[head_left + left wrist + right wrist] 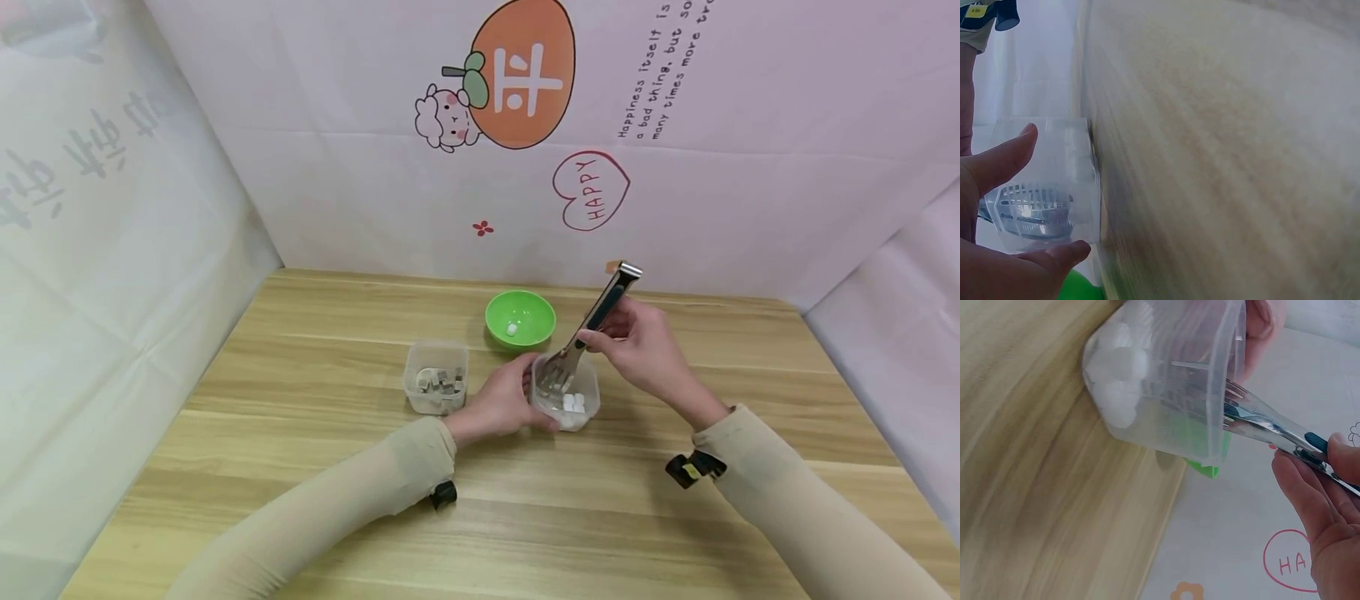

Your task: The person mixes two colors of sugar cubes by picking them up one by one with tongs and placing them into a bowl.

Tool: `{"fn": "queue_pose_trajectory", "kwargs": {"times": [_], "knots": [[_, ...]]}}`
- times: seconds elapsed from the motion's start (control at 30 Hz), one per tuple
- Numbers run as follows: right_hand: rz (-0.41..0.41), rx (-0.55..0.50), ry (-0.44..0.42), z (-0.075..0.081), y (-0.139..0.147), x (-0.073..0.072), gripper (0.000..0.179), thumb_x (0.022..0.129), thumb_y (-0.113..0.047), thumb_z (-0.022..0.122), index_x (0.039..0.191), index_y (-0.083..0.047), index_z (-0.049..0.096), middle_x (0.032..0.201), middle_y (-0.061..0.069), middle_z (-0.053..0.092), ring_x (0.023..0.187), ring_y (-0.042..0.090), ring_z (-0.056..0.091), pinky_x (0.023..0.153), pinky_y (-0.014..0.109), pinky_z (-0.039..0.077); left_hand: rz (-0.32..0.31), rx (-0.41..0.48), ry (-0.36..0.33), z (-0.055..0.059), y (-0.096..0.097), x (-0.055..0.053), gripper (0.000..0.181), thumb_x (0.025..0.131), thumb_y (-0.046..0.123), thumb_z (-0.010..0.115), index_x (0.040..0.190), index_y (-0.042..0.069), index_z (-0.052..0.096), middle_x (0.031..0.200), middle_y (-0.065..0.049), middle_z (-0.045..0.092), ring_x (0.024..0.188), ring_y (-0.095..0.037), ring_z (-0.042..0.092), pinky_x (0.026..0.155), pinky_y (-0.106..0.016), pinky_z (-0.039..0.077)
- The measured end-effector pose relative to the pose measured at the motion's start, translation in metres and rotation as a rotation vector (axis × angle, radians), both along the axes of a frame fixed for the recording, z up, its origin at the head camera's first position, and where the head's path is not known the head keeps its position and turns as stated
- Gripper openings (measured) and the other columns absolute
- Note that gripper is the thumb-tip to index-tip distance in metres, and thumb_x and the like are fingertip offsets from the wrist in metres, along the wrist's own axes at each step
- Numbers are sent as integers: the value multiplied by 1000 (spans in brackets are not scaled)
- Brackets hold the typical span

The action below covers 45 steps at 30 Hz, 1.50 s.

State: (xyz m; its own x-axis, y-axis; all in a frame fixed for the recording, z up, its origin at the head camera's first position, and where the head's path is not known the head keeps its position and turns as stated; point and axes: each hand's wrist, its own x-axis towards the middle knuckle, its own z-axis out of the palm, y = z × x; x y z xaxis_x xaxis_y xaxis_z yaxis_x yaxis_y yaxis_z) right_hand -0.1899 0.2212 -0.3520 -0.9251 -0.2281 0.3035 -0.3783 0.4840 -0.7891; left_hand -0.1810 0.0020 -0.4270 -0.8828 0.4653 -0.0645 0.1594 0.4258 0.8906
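My left hand holds a clear plastic container by its side, thumb at the near wall and fingers at the far wall. Several small white pieces lie in its bottom; in the right wrist view they look rounded and blurred. Metal tongs with dark grip inlays slant down into this container, pinched by my right hand between thumb and fingers. The slotted tong ends show through the wall in the left wrist view. Whether they touch a white piece I cannot tell.
Behind the container stands a green bowl with one white piece inside. To the left of my left hand is a second clear container with several metal cubes. A printed white cloth hangs behind the wooden table.
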Motion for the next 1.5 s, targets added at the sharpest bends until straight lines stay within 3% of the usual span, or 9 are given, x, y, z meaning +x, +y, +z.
{"fn": "queue_pose_trajectory", "kwargs": {"times": [0.43, 0.87, 1.03, 1.23, 1.37, 1.5], "knots": [[5, -31, 5, -9, 3, 1, 20, 90, 2, 81, 104, 5, 66, 90, 16, 77, 76, 24, 76, 62, 24, 63, 26, 32, -29, -2, 1, 1, 110, 63, 9, 102, 157, 9, 45, 152, -8, 57, 139, -24, 54, 119, -36, 42], [-56, -103, 33, -15, 7, 1, 17, 91, 7, 78, 101, 10, 65, 88, 22, 75, 73, 18, 76, 62, 25, 64, 30, 78, -66, 1, 1, 3, 109, 64, 3, 100, 157, 7, 44, 151, -10, 57, 139, -25, 54, 119, -36, 42], [-63, -146, 31, -12, 11, 3, 17, 92, 6, 78, 103, 11, 65, 90, 25, 75, 73, 21, 77, 63, 28, 65, 40, 77, -72, 1, 2, 3, 109, 63, 3, 101, 157, 8, 45, 151, -10, 58, 138, -26, 55, 118, -37, 43], [-67, -194, 30, -5, 16, 5, 19, 93, 8, 76, 104, 14, 62, 92, 30, 73, 73, 16, 77, 65, 31, 66, 46, 63, -68, 0, 3, 4, 110, 63, 4, 101, 157, 6, 44, 152, -10, 56, 139, -27, 54, 119, -37, 42], [-78, -229, 24, 4, 21, 6, 18, 94, 8, 74, 103, 14, 61, 91, 24, 74, 73, 15, 77, 67, 34, 66, 55, 58, -75, 0, 3, 4, 110, 63, 4, 101, 157, 7, 44, 153, -11, 56, 140, -28, 53, 119, -37, 42], [-56, -344, 7, 15, 24, 4, 19, 93, 9, 73, 104, 16, 59, 88, 16, 76, 74, 19, 78, 68, 36, 66, 57, 63, -84, 0, 4, 3, 110, 63, 3, 100, 157, 7, 44, 153, -12, 56, 140, -28, 54, 118, -36, 43]]}}
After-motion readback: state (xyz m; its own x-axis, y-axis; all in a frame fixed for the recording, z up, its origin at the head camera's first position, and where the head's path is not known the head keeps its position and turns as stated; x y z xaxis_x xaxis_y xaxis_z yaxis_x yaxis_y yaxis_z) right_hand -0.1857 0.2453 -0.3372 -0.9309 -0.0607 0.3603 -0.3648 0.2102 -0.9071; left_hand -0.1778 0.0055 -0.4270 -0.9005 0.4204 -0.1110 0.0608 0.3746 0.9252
